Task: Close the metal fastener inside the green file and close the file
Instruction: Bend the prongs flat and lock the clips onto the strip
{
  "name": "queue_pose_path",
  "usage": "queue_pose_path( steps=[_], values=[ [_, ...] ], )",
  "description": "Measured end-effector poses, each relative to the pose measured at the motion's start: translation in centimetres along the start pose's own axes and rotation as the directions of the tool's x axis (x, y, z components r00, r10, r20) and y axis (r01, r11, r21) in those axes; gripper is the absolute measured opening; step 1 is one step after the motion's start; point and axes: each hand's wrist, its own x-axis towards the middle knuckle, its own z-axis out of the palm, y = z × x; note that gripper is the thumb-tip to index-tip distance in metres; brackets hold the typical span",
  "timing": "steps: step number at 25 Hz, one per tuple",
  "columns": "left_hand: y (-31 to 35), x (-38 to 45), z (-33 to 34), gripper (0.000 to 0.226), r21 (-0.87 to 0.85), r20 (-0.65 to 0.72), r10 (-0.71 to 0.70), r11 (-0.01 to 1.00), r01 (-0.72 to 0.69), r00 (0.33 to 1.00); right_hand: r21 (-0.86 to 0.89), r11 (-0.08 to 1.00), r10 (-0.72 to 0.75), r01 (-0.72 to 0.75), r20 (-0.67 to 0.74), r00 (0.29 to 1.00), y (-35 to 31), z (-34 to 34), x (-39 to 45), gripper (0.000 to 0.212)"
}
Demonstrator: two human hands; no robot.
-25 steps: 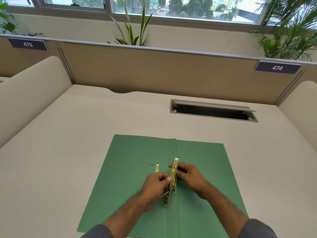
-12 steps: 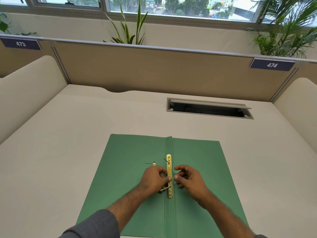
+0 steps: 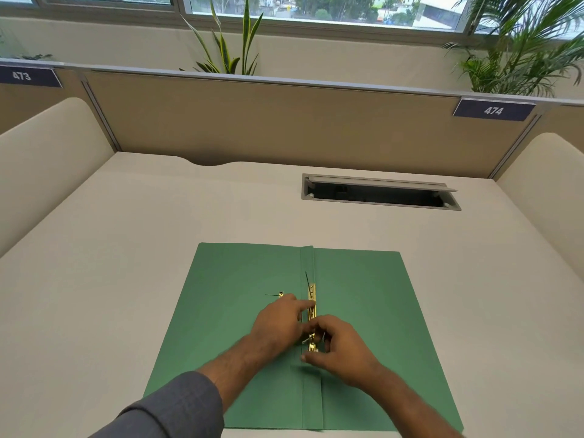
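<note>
The green file [image 3: 373, 311] lies open and flat on the desk in front of me. A brass fastener bar [image 3: 312, 298] lies along its centre fold, with a thin prong sticking up at its far end. My left hand [image 3: 278, 324] rests on the bar's middle, fingers pressing it from the left. My right hand [image 3: 341, 346] pinches the near end of the bar, where another prong shows between the fingers. A small loose brass piece [image 3: 281, 293] sits on the left flap just beyond my left hand.
The pale desk [image 3: 126, 279] is walled by beige partitions on three sides. An open cable tray slot [image 3: 379, 194] lies in the desk at the far right. Plants stand behind the back partition.
The bar, held tilted above the fold a second ago, now lies flat along it. My right hand has shifted down to the bar's near end; my left fingers have stretched onto its middle.
</note>
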Motion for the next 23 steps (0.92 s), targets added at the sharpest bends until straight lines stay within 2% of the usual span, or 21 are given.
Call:
queue_pose_path(
  steps=[2,4,7,10,14,17,19,23],
  values=[
    [-0.1,0.0,0.1,0.050,0.030,0.020,-0.004,1.000,0.003,1.000,-0.080,0.996,-0.034,0.028,-0.078,0.996,-0.2,0.3,-0.1,0.020],
    [-0.1,-0.1,0.1,0.051,0.031,0.029,-0.003,1.000,0.002,1.000,-0.076,0.997,-0.004,-0.013,-0.215,0.977,-0.4,0.2,0.1,0.001],
    [-0.1,-0.1,0.3,0.053,0.051,0.028,-0.005,0.999,0.004,1.000,0.037,0.986,0.165,-0.161,-0.313,0.935,0.1,-0.6,0.4,0.020],
    [-0.3,0.2,0.4,0.049,0.060,0.081,-0.001,0.998,-0.004,0.997,0.161,0.950,0.303,-0.269,-0.249,0.920,0.9,-1.2,0.2,0.021],
    [-0.3,1.0,-0.3,0.046,0.035,0.213,0.028,0.999,-0.036,0.977,0.241,0.931,0.318,-0.275,-0.162,0.934,1.0,-1.5,0.3,0.016],
    [-0.3,1.0,-0.7,0.055,0.040,0.259,0.024,0.999,-0.036,0.966,0.180,0.947,0.286,-0.266,-0.097,0.953,0.7,-1.1,0.4,0.019],
    [-0.3,0.8,-0.6,0.064,0.051,0.263,0.014,0.998,-0.028,0.965,0.079,0.964,0.259,-0.254,-0.067,0.964,0.6,-0.7,0.3,0.021],
    [-0.5,0.5,0.0,0.081,0.072,0.239,-0.009,0.997,-0.008,0.971,-0.071,0.970,0.223,-0.232,-0.112,0.968,0.7,-0.3,0.2,0.014]
  ],
)
